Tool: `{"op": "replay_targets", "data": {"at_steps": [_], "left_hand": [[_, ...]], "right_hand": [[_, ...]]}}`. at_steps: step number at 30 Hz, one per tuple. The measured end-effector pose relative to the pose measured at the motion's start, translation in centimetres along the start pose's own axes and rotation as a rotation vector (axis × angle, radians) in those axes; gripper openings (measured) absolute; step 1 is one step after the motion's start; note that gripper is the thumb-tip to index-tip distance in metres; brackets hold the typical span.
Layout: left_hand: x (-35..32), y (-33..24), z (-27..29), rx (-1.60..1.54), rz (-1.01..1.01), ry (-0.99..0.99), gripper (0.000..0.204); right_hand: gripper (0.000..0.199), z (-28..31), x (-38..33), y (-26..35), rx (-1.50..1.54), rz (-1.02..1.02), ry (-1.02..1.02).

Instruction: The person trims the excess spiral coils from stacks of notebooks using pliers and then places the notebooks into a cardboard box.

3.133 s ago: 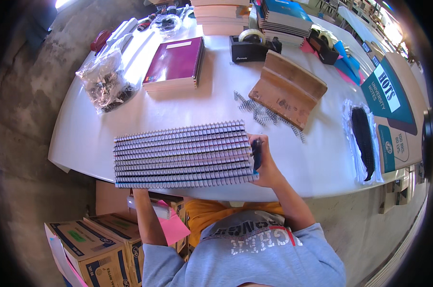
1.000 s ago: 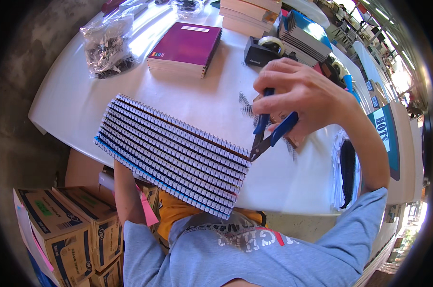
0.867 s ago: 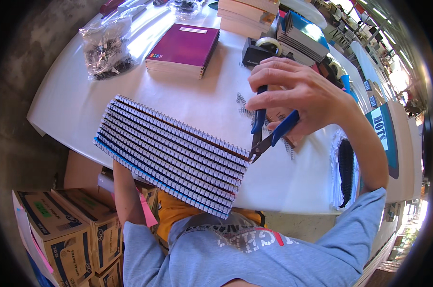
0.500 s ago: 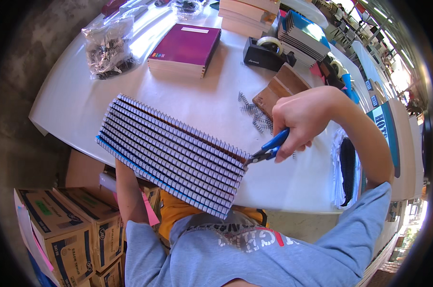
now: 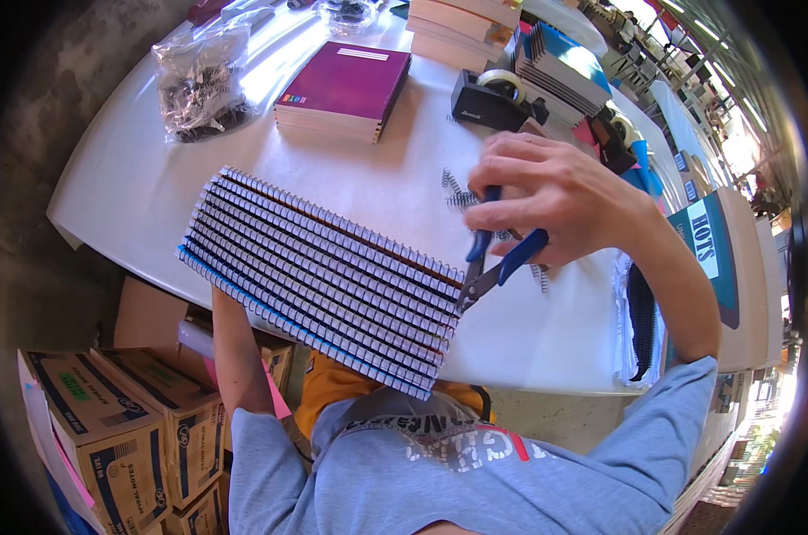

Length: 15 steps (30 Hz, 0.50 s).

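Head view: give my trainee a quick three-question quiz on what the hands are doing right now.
1. True or false: the right hand holds blue-handled cutters at the end of the stack of spiral notebooks.
2. What supports the stack? A) the table alone B) the left forearm beneath it C) a box
3. Which colour is the book stack beyond the notebooks?

Key: 1 true; 2 B; 3 purple.

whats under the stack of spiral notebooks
The stack of spiral notebooks is propped from below by the left forearm; the left hand itself is hidden under it. White table lies behind.
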<state>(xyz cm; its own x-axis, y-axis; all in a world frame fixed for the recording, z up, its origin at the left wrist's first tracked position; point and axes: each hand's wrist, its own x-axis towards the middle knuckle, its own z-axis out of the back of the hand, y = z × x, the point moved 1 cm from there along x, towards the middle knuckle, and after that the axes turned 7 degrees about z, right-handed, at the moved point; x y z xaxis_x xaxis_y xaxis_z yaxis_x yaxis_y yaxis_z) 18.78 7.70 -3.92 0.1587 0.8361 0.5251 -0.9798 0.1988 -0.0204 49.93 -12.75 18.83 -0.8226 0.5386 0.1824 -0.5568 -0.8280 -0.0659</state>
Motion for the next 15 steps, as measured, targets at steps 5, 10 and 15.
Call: {"op": "replay_targets", "data": {"at_steps": [5, 10, 15], "left_hand": [[0.2, -2.2, 3.2, -0.070, 0.033, 0.073, 0.044], [-0.5, 1.4, -1.8, -0.092, 0.021, 0.019, 0.046], [-0.1, -0.6, -0.3, -0.026, -0.037, -0.063, 0.050]], "right_hand": [[0.022, 2.7, 3.4, 1.1, 0.357, -0.421, 0.723], [0.029, 3.3, 2.9, 1.5, 0.264, -0.477, 0.809], [0.053, 2.5, 0.2, 1.3, -0.115, -0.062, 0.071]]}}
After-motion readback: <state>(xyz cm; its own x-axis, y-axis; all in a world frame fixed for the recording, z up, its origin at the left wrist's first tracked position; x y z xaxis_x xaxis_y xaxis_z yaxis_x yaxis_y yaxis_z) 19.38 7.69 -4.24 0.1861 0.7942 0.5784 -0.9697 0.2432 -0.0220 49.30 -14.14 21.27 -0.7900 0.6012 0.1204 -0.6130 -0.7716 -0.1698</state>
